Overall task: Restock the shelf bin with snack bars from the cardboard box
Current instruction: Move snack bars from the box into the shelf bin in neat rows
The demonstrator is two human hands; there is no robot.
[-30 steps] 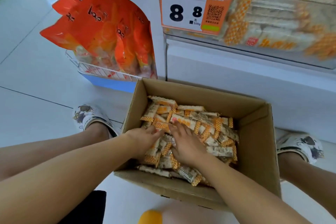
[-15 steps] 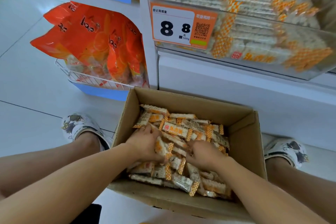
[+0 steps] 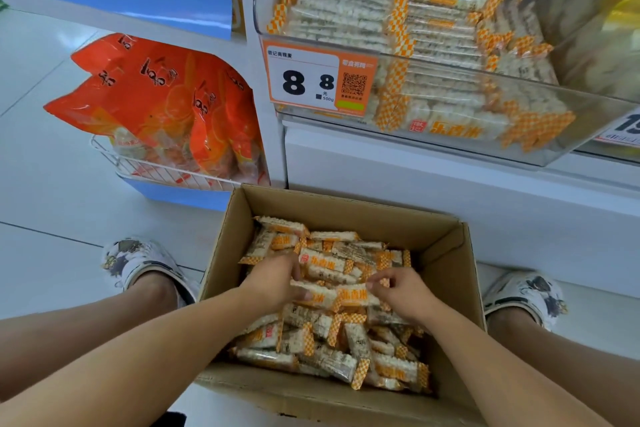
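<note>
An open cardboard box (image 3: 446, 253) stands on the floor between my feet, holding a loose heap of snack bars (image 3: 332, 354) in clear wrappers with orange checked ends. Both hands are inside it. My left hand (image 3: 273, 282) curls over a bunch of bars in the middle of the heap, thumb on top of one. My right hand (image 3: 401, 291) lies to its right, fingertips pinching the end of a bar. Above, a clear shelf bin (image 3: 571, 135) holds tidy rows of the same bars (image 3: 349, 7).
An orange price tag (image 3: 311, 83) reading 8.8 hangs on the bin's front. Orange snack bags (image 3: 162, 104) fill a wire basket (image 3: 162, 175) at the left. The white shelf base (image 3: 415, 191) rises just behind the box. Slippered feet (image 3: 138, 260) (image 3: 526, 291) flank it.
My hands have drawn apart in the box, the right one sliding right. Fingers of both have curled onto bars. The view has tilted up, showing more of the bin.
</note>
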